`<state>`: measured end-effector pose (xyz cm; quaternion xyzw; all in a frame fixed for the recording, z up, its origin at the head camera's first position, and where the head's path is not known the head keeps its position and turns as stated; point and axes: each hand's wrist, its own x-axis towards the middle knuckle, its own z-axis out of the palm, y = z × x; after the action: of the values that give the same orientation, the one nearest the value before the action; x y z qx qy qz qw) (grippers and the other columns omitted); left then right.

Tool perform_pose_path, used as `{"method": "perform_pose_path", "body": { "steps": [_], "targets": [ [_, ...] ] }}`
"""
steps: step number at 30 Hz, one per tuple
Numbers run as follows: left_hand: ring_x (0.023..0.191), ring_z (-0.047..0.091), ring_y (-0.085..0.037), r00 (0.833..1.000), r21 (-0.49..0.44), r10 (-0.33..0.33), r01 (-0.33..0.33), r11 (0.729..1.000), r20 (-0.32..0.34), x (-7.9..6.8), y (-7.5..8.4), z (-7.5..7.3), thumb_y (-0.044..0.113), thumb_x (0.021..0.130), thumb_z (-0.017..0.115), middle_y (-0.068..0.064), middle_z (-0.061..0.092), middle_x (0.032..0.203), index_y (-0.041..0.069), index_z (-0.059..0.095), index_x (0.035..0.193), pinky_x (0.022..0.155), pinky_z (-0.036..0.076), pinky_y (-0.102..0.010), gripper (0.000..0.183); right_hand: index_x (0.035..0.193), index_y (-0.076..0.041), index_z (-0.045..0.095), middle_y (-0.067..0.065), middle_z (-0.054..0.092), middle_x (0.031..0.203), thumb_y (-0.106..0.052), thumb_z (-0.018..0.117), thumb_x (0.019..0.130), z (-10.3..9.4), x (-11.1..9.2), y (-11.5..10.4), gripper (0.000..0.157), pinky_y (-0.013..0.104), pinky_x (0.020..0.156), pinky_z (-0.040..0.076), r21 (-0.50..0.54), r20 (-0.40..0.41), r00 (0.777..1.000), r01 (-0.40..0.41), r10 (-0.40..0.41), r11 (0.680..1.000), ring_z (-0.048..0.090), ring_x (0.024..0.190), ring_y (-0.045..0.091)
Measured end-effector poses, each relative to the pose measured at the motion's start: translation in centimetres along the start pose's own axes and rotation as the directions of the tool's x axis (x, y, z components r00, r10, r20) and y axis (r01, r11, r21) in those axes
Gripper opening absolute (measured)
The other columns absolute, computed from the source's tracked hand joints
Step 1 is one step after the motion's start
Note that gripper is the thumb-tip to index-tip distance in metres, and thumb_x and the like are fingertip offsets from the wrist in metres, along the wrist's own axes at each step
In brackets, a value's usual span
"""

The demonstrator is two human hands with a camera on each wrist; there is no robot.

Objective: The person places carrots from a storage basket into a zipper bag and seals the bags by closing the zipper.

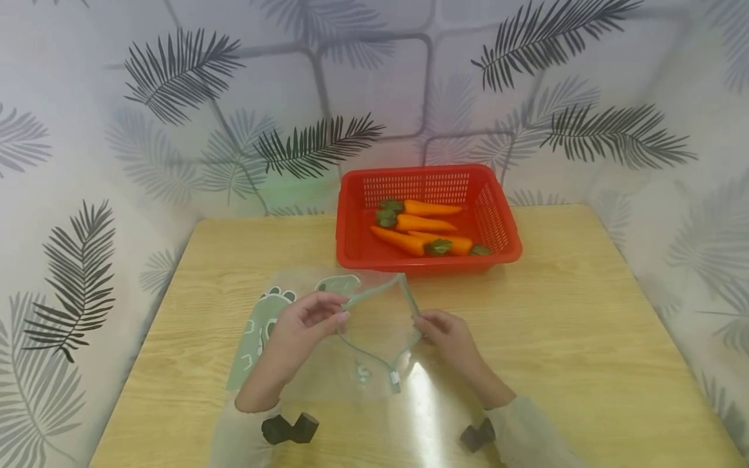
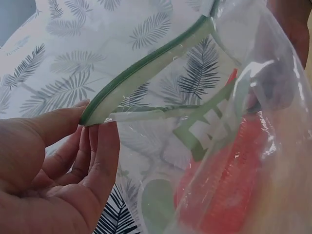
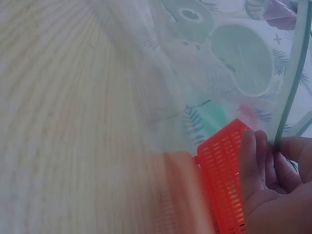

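Note:
A clear plastic zip bag with green prints and a green slider strip lies sideways above the table, its mouth spread wide. My left hand pinches one edge of the mouth between thumb and fingers; the left wrist view shows the green strip in that pinch. At the opposite edge, my right hand pinches the strip too, as the right wrist view confirms. The white slider sits at the mouth's near corner. Just beyond the bag, several orange carrots with green tops lie in a red basket.
The red basket stands at the table's back edge, close behind the bag. A light wooden table carries everything. Behind it hangs a pale cloth with dark leaf prints.

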<state>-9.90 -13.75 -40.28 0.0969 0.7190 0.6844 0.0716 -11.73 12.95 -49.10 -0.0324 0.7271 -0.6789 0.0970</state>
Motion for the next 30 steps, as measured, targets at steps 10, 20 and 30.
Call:
{"method": "perform_pose_path", "body": {
  "steps": [10,20,30],
  "targets": [
    [0.083,0.061,-0.021,1.0,-0.011,0.01,-0.01,1.0,-0.015,0.2,-0.4,-0.1,0.006,0.082,0.071,-0.011,0.058,0.091,0.002,0.062,0.107,0.078,0.053,-0.033,0.028,0.108,0.007,0.062,0.023,0.063,0.101,-0.021,0.06,0.092,0.3,0.6,0.8,0.033,0.04,0.079,0.053,0.008,-0.004,1.0,-0.022,0.022,1.0,0.064,0.084,0.019],
    [0.084,0.06,-0.02,0.995,0.018,0.06,-0.059,0.998,-0.084,0.0,-0.9,-0.3,0.008,0.081,0.072,-0.01,0.059,0.091,0.002,0.062,0.106,0.077,0.053,-0.03,0.027,0.106,0.003,0.063,0.014,0.065,0.095,-0.028,0.062,0.09,-0.4,0.8,1.8,0.034,0.039,0.075,0.055,0.001,0.03,0.999,0.017,-0.017,1.0,0.064,0.081,0.025],
    [0.081,0.061,-0.019,0.986,-0.061,0.051,-0.061,0.996,-0.16,0.2,-1.3,-0.5,0.005,0.08,0.072,-0.008,0.061,0.088,-0.006,0.059,0.103,0.075,0.054,-0.029,0.029,0.114,0.008,0.058,0.028,0.06,0.103,-0.023,0.054,0.096,-3.9,1.1,0.3,0.036,0.035,0.076,0.054,-0.045,0.079,0.995,0.072,-0.068,0.996,0.063,0.084,0.025]
  ]
}}
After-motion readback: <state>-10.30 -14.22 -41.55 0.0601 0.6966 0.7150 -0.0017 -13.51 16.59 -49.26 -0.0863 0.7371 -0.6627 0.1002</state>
